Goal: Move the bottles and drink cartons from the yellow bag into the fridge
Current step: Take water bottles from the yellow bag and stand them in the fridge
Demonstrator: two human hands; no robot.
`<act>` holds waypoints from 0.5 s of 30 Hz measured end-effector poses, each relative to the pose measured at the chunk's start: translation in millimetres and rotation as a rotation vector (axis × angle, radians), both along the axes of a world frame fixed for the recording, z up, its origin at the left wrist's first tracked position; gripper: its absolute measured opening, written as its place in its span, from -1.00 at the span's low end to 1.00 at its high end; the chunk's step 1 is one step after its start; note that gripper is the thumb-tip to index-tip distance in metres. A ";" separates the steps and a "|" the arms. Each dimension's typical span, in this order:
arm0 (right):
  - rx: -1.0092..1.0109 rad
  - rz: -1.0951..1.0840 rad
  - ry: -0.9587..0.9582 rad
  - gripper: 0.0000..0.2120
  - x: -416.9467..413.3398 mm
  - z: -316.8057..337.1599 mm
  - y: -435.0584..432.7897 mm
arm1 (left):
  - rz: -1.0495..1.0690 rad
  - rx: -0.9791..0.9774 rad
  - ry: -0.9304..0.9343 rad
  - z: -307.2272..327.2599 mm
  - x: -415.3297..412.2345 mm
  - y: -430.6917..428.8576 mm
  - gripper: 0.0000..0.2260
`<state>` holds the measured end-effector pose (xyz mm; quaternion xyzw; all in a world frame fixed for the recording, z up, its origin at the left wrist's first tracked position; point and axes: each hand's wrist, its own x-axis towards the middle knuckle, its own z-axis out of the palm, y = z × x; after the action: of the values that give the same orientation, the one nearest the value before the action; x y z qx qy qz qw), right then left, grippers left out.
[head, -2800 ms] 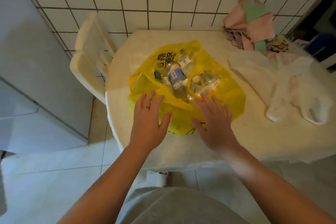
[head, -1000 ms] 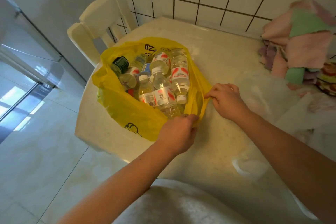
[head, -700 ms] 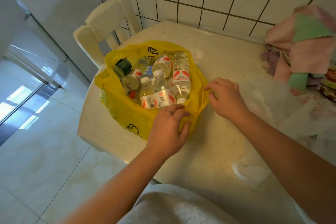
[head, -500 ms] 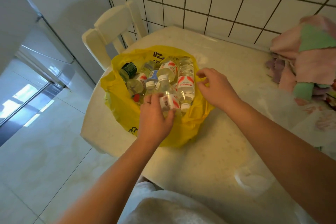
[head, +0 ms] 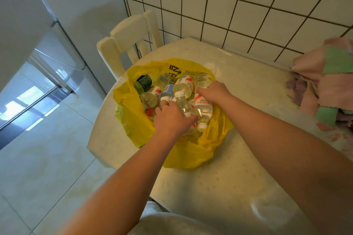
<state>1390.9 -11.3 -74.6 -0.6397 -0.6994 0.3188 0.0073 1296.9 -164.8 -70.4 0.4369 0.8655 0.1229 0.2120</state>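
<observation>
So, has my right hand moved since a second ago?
Yes. The right hand left the right rim of the yellow bag and went inward, now gripping a red-labelled bottle.

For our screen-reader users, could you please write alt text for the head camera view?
Both hands are inside a yellow bag full of bottles on a pale table: the left hand grips a white-capped bottle, the right hand a red-labelled bottle. A cream chair and the fridge stand left; cloths lie right.
</observation>
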 end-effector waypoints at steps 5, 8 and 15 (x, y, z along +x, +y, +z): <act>-0.055 -0.071 -0.026 -0.14 -14.4 0.1 7.8 | 0.002 0.009 -0.009 0.0 -1.9 -0.1 -0.09; -0.098 -0.092 -0.006 -0.22 -21.2 1.6 9.7 | 0.017 0.054 -0.049 -2.7 -2.2 -2.1 -0.11; -0.083 -0.212 0.170 -0.28 -9.4 9.3 4.4 | 0.050 0.164 -0.120 -3.1 -0.3 -8.7 -0.31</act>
<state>1381.5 -6.9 -65.3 -0.6805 -0.6107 0.3981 0.0737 1296.7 -173.5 -73.5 0.4227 0.8489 0.2244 0.2241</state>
